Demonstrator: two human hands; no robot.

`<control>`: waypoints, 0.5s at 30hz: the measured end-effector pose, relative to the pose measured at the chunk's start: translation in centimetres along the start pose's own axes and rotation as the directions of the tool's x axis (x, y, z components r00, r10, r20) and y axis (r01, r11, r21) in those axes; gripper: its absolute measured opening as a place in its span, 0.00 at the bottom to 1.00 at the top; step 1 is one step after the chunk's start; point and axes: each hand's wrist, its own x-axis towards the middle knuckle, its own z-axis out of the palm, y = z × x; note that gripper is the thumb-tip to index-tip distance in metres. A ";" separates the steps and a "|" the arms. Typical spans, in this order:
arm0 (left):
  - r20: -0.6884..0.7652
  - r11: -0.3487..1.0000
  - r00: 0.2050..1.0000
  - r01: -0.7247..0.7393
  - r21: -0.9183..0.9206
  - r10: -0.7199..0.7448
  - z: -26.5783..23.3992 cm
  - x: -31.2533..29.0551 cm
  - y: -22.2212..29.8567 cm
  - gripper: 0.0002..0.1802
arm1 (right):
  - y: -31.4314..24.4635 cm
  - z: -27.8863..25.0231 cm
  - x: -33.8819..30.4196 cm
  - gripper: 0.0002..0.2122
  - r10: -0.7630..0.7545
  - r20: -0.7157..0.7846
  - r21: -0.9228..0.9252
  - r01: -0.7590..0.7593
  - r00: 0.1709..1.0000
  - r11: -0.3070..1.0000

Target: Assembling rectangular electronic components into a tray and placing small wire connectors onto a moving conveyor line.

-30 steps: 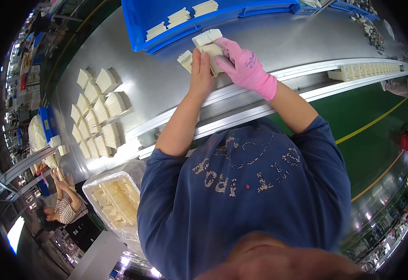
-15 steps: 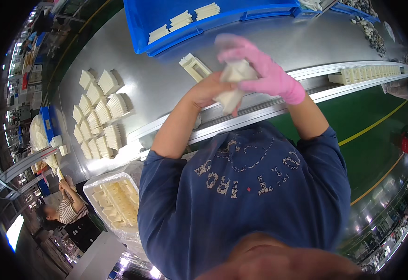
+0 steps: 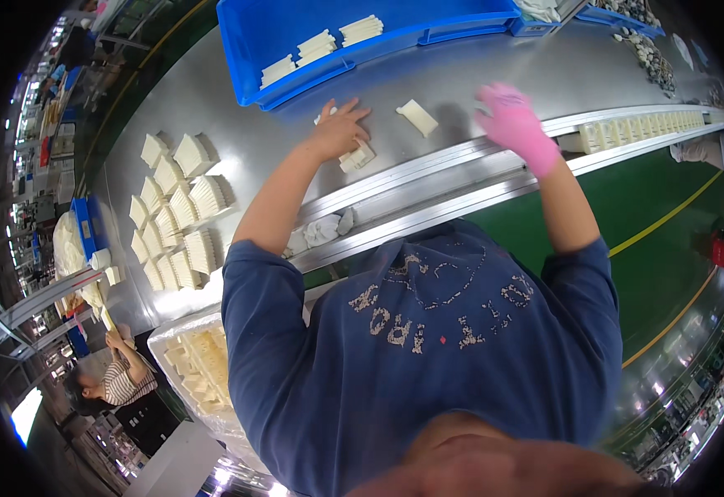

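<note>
My bare left hand (image 3: 339, 132) lies over a cream-white plastic frame (image 3: 358, 157) on the metal bench, its fingers spread and the palm covering much of the part. To its right a cream-white rectangular block (image 3: 417, 118) lies by itself on the bench, touched by neither hand. My right hand (image 3: 515, 128), in a pink glove, is held just right of that block over the bench's near edge. Its fingers are apart and nothing shows in them.
A blue bin (image 3: 295, 79) with stacked white strips stands at the back. Rows of fanned cream parts (image 3: 175, 211) sit at left, above a plastic-lined box (image 3: 200, 364) of similar pieces. A row of cream parts (image 3: 643, 131) lines the right rail. A co-worker (image 3: 126, 377) is at far left.
My hands have moved apart, letting go of the white piece they held together. It now lies on the bench. My left hand has gone left onto the frame, my right hand rightward.
</note>
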 end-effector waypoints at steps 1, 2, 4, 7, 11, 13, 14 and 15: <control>0.084 0.999 0.996 -0.043 0.010 0.042 -0.3 0.3 0.2 0.19 | -0.6 1.3 1.6 0.12 -0.030 0.095 0.064 0.024 0.995 0.998; 0.083 0.998 0.995 -0.052 0.021 0.050 -0.2 0.5 0.0 0.19 | -1.4 2.6 3.3 0.13 -0.032 0.226 0.069 0.016 0.974 0.997; -0.117 0.994 0.987 -0.113 0.010 0.113 0.7 0.6 -1.0 0.15 | -3.4 4.9 6.5 0.16 -0.033 0.456 0.067 0.003 0.889 0.998; -0.259 0.898 0.929 0.140 -0.417 -0.265 -2.8 -0.4 1.5 0.10 | -5.9 8.3 8.0 0.20 0.041 0.612 -0.059 -0.006 0.790 0.998; -0.351 0.432 0.721 -0.080 -0.898 -0.597 -3.0 -1.0 3.0 0.10 | -5.9 9.0 8.0 0.26 0.067 0.619 -0.127 0.015 0.783 0.992; -0.217 0.170 0.696 -0.137 -0.976 -0.684 -1.6 -1.0 3.0 0.10 | -7.3 5.7 7.9 0.24 0.032 0.593 -0.063 0.007 0.804 0.998; -0.074 -0.094 0.700 -0.198 -0.976 -0.710 -0.9 -0.6 3.0 0.10 | -7.4 4.2 8.0 0.23 0.025 0.560 0.000 -0.030 0.828 1.000; -0.062 -0.128 0.715 -0.208 -0.970 -0.696 -0.4 -0.3 3.4 0.13 | -6.8 3.6 8.0 0.23 0.023 0.562 -0.003 -0.025 0.827 1.000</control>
